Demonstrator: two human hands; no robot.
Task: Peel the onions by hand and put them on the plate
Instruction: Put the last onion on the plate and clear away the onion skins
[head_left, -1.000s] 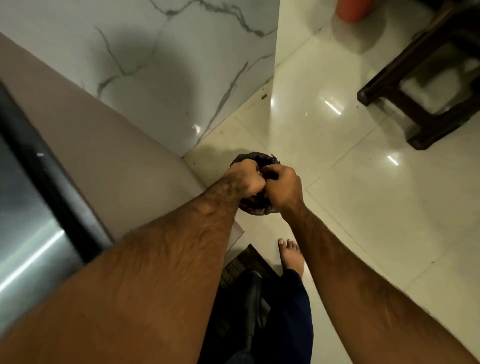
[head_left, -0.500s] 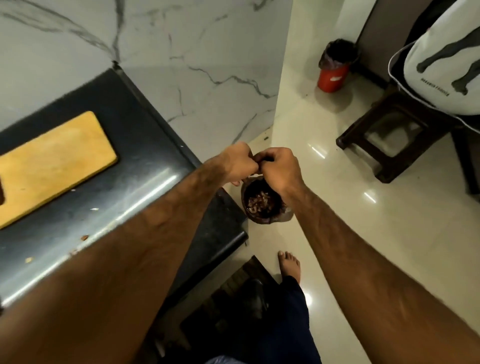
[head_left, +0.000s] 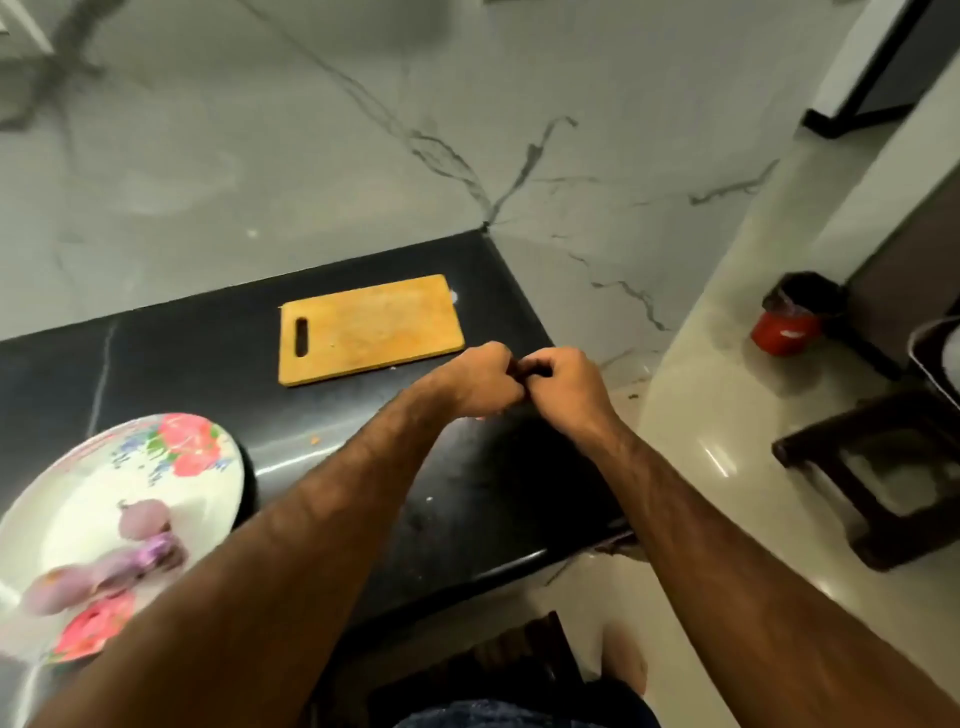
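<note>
both my hands meet in the middle of the frame, above the right end of the black table (head_left: 208, 364). my left hand (head_left: 480, 382) and right hand (head_left: 563, 387) are curled tight, knuckles up, fingertips pinching a small dark thing between them. only a sliver of it shows, and i take it for the onion (head_left: 521, 367) i am peeling. it is small and light, and probably firm at the core, but its outer skin should be dry, thin and brittle, so i expect it to tear off in flakes rather than whole. the flesh underneath is likely slick, so i judge it best to hold the body with one hand and nip loose skin at the root or tip end with the other. the peeled onions (head_left: 143, 519) lie on the flowered plate (head_left: 78, 493) at lower left, well apart from my hands; they look smooth and apt to roll. the wooden cutting board (head_left: 371, 327) lies just beyond my hands
</note>
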